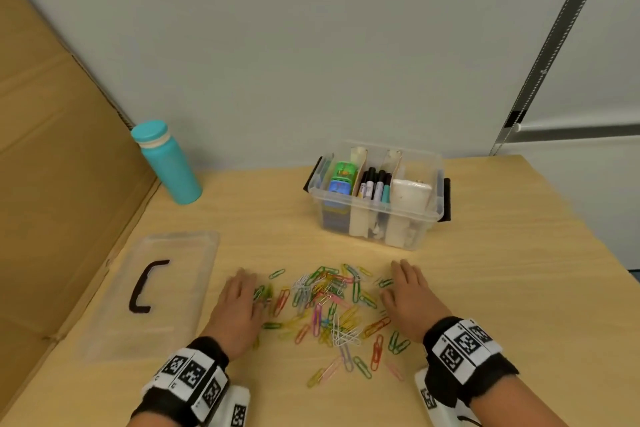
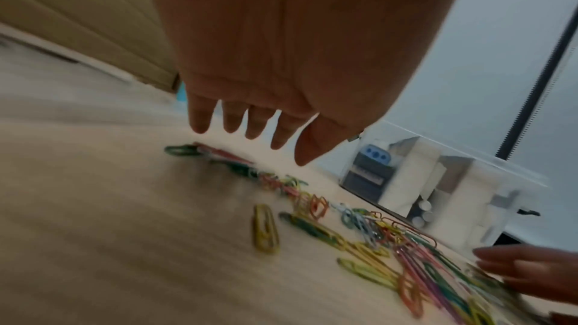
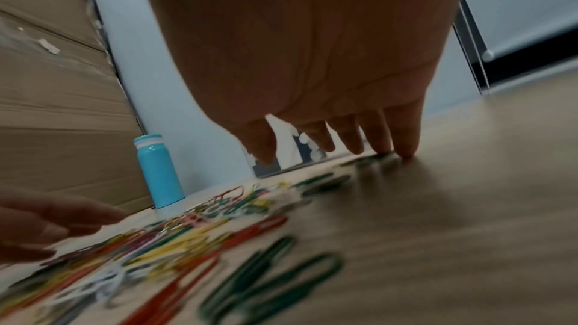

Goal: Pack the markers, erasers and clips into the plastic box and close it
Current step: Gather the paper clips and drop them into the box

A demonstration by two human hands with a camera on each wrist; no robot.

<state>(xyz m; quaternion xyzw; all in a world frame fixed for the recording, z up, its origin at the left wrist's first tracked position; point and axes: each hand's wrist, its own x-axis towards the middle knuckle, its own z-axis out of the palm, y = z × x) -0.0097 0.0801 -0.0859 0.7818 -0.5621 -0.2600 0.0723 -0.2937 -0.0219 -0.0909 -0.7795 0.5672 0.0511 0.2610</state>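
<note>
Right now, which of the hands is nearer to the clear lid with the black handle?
Left. The left hand lies just right of the lid; the right hand is beyond the paper clips.

The head camera looks down and forward from above the table (image 1: 485,253). Each wrist camera sits low, close under its palm, facing along the fingers across the tabletop. All three share the paper clips (image 1: 329,308); the left wrist view also catches the box (image 2: 453,182), the right the bottle (image 3: 159,172).
</note>
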